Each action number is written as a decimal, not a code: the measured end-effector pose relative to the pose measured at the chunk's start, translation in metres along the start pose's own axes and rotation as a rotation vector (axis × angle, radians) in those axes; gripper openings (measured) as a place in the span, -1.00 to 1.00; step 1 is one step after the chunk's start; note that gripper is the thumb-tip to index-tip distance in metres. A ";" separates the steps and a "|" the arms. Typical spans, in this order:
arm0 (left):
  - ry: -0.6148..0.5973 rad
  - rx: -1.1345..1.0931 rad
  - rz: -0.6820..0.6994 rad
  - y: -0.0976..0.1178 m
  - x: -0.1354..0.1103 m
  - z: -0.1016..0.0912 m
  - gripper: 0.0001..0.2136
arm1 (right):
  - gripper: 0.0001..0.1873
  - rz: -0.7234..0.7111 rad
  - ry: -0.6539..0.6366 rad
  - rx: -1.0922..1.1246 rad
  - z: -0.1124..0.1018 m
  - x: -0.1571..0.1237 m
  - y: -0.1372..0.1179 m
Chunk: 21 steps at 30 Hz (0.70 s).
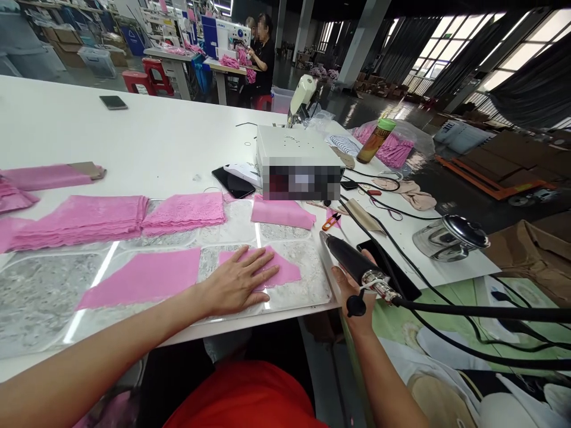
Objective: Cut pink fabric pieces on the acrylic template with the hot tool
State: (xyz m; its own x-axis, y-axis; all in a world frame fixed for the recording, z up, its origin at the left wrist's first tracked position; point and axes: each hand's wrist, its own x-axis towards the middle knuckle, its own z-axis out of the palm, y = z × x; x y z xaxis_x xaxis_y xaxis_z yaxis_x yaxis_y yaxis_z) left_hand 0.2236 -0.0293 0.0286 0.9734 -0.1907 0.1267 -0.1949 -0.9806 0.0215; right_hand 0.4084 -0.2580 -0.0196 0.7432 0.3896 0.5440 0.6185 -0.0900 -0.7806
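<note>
My left hand [243, 279] lies flat with its fingers spread on a small pink fabric piece [289, 270], which rests on a clear sheet over a marbled mat. My right hand [352, 297] is wrapped round a black corded handpiece [348, 255] with a metal tip and a metal cable connector; its tip points up and left, just off the mat's right edge. Another flat pink piece [151, 276] lies left of my left hand. Behind are two pink fabric stacks [102, 220] [185, 211] and a pink piece [283, 213] in front of a white box.
The white box [298, 145] stands at the table's middle. Orange-handled thread snips [331, 222], cables [414, 264], a lidded glass jug [448, 238] and a green-capped bottle [375, 141] lie or stand to the right. A phone [113, 102] lies far left. Two people sit at a sewing machine beyond.
</note>
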 end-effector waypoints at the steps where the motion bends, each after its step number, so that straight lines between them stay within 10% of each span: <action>1: -0.004 0.000 0.000 0.000 0.000 0.000 -0.44 | -0.36 0.026 0.075 0.002 0.002 0.005 -0.003; 15: -0.012 -0.009 -0.004 0.001 0.000 0.003 -0.42 | -0.58 0.197 0.720 0.659 0.011 0.083 -0.017; 21: 0.006 -0.023 -0.001 0.002 0.001 0.002 -0.44 | -0.62 0.242 0.564 0.818 -0.002 0.088 -0.051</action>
State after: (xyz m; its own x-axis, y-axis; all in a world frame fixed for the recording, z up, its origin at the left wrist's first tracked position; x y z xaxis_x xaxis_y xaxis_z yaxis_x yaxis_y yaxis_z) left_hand 0.2241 -0.0317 0.0265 0.9728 -0.1898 0.1328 -0.1972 -0.9794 0.0445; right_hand 0.4429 -0.2210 0.0691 0.9675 -0.0634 0.2449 0.2296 0.6265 -0.7448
